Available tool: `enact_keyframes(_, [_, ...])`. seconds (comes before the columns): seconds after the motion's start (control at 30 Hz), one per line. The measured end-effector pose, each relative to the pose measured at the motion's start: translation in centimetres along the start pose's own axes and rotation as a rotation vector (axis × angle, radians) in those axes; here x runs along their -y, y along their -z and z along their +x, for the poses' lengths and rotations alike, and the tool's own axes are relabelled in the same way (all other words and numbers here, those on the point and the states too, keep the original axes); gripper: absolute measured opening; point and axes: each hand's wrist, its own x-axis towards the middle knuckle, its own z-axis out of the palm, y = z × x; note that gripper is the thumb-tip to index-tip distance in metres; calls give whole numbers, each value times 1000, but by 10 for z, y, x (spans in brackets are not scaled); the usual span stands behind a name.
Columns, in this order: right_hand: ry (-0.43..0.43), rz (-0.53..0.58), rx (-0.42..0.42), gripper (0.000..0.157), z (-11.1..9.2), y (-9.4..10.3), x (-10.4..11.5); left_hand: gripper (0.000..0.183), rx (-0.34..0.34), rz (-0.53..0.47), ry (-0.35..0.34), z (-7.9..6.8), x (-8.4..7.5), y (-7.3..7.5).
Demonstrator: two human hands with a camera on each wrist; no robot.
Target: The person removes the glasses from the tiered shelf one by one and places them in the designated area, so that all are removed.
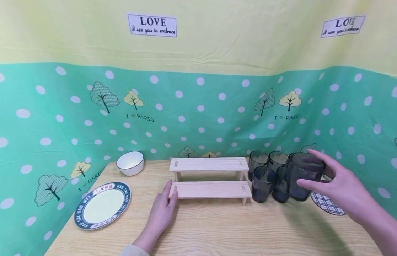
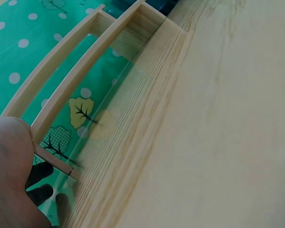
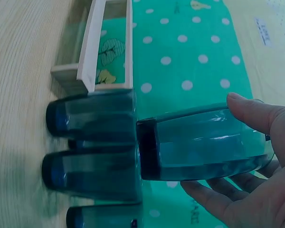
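My right hand (image 1: pixel 348 188) grips a dark, see-through drinking glass (image 1: pixel 302 177) between thumb and fingers. In the right wrist view the held glass (image 3: pixel 204 142) is raised, its base about level with the rims of the standing glasses (image 3: pixel 92 175). Several such glasses (image 1: pixel 261 188) stand grouped beside the right end of a two-tier wooden shelf (image 1: pixel 211 189). At that shelf's left end, my left hand (image 1: pixel 161 209) holds the lower tier. The left wrist view shows the thumb (image 2: pixel 12 142) against the shelf end, with the other fingers partly hidden behind.
A white bowl (image 1: pixel 130 163) stands at the back left of the wooden table (image 1: pixel 217 231). In front of it lies a blue-rimmed plate (image 1: pixel 124 204). A checked round item (image 1: pixel 329 204) lies partly behind the right hand. A patterned cloth (image 1: pixel 201 117) hangs around the table.
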Motion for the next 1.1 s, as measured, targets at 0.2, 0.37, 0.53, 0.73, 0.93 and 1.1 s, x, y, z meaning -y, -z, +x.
enact_keyframes(0.2, [-21,-4,-22,115,2,6,-14,64,-1,6,-7,1,1,1])
enact_keyframes(0.37, [-54,-32,-43,119,3,13,-24,64,-9,13,-3,1,2,0])
enact_keyframes(0.53, [-40,-74,-86,117,4,13,-41,63,-16,19,0,1,3,0])
enact_keyframes(0.73, [-37,-85,-143,117,11,7,-64,63,-20,14,-4,1,1,0])
enact_keyframes(0.93, [-127,-55,-134,123,17,3,-75,63,-13,14,8,0,-1,-1])
enact_keyframes(1.1, [-85,-39,-142,120,22,-3,-87,63,-12,13,12,-1,-2,-1])
